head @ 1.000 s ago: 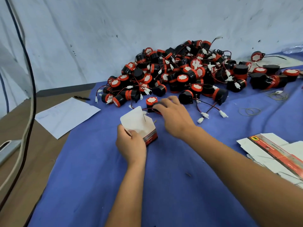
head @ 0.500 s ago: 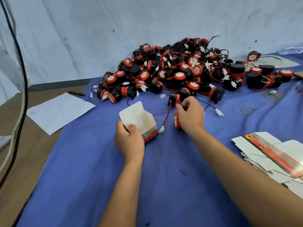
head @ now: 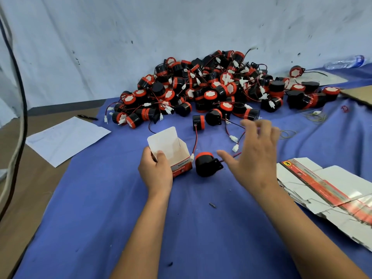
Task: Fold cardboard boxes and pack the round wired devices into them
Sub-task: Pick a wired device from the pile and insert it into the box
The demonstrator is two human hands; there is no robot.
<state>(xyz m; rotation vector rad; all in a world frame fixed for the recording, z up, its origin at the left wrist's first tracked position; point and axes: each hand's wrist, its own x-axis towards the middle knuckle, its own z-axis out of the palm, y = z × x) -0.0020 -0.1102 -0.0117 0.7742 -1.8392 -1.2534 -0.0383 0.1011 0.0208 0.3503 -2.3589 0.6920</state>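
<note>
Left hand (head: pixel 156 174) fingers clamp the open box (head: pixel 174 156). Right hand (head: pixel 254 156) fingers spread, empty. Device (head: pixel 206 165) lies between them; recommend gathering its wire before insertion.

Paper sheet (head: pixel 66 137), pen (head: pixel 87 117), plastic bottle (head: pixel 345 61) lie about.

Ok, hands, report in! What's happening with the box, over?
Left hand grips open box. Right hand open, holding nothing, above the cloth. One black-and-red device lies beside the box, not packed yet. Its wire trails under the right hand.
</note>
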